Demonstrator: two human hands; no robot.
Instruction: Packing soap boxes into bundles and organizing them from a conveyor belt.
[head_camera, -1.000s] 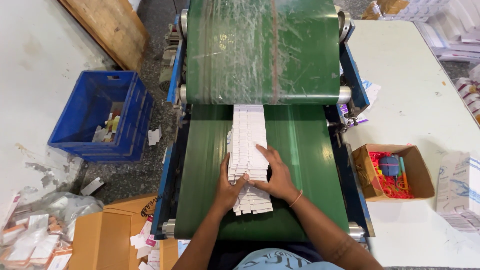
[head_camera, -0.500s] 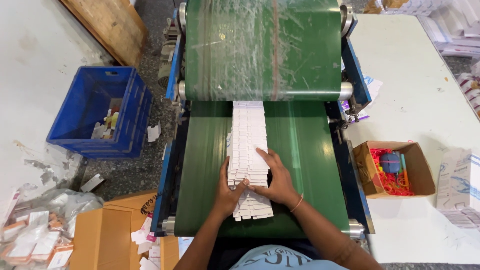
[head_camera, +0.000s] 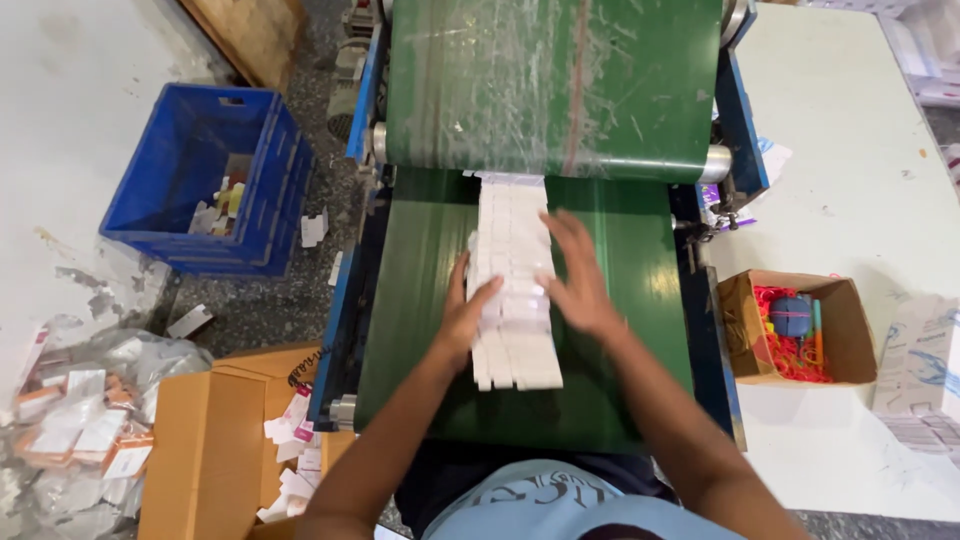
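Observation:
A long overlapping row of flat white cartons (head_camera: 512, 225) lies down the middle of the lower green conveyor belt (head_camera: 420, 300), coming out from under the upper belt (head_camera: 550, 80). My left hand (head_camera: 468, 312) presses against the row's left side, fingers curled over the cartons. My right hand (head_camera: 578, 275) lies flat with fingers spread on the row's right side, a little further up. Both hands squeeze the row between them. The near end of the row (head_camera: 520, 365) sticks out below my hands.
A blue plastic crate (head_camera: 200, 180) with scraps stands on the floor at left. Brown cardboard boxes (head_camera: 205, 450) sit at lower left. On the white table (head_camera: 860, 150) at right is a small open box (head_camera: 795, 325) of red rubber bands and a blue object.
My right hand has slid up the row and spread flat. My left hand has moved slightly up along the left side. The view has shifted a little.

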